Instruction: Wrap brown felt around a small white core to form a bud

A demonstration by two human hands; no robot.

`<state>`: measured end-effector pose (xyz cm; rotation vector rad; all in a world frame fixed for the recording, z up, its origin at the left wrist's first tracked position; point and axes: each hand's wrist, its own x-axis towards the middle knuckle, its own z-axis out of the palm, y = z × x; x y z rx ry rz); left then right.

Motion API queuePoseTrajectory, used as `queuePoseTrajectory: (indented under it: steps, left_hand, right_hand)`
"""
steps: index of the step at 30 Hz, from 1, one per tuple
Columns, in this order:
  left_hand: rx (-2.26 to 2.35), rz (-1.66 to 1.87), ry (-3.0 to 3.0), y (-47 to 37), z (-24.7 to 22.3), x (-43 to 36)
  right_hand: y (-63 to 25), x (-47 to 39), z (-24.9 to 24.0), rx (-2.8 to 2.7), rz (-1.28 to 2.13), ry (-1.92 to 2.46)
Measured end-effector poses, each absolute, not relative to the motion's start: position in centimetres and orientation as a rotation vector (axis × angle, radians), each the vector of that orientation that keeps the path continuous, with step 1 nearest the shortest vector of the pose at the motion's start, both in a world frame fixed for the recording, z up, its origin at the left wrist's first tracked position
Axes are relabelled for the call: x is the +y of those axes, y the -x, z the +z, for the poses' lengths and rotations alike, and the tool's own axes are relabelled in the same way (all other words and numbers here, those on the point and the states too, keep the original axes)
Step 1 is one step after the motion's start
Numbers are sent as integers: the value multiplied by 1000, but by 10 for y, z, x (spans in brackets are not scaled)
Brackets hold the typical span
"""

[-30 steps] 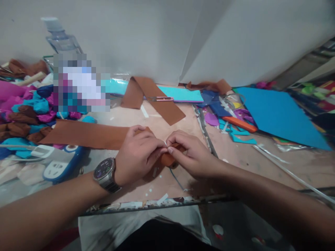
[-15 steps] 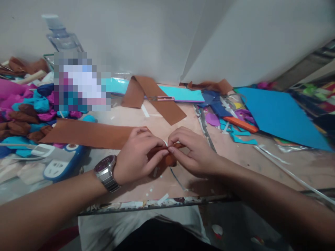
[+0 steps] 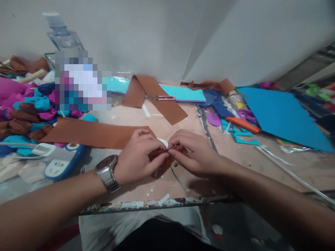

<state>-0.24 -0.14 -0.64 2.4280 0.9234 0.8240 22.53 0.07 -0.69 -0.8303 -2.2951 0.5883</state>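
Note:
My left hand (image 3: 142, 153) and my right hand (image 3: 195, 150) meet over the table (image 3: 167, 188), thumbs and index fingers pinching the same small brown piece (image 3: 158, 152). Its folded edge shows between the fingertips; the rest is partly hidden by the fingers. Just behind the fingertips a white rounded thing (image 3: 163, 142) shows. A long brown strip (image 3: 91, 134) lies flat to the left, its right end passing behind my left hand.
Pink thread snips (image 3: 163, 98) rest on a folded brown strip (image 3: 167, 111). An orange cutter (image 3: 243, 124) and blue sheet (image 3: 282, 116) lie right. Coloured bundles (image 3: 23, 115), a blue-white power strip (image 3: 64, 162) and a bottle (image 3: 64, 36) are at left.
The brown piece between my fingertips has turned or folded, and its rounded lower part no longer shows below them. More of the white thing shows behind. Both hands stay nearly in place.

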Motion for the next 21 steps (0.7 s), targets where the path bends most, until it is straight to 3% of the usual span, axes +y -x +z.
queuePoseTrajectory:
  steps: [17, 21]
  left_hand:
    - [873, 810, -2460, 4, -1, -1]
    - [888, 772, -2414, 6, -1, 0]
  right_hand:
    - [-223, -3, -4, -2162, 953, 968]
    - [-227, -2, -2, -2159, 873, 961]
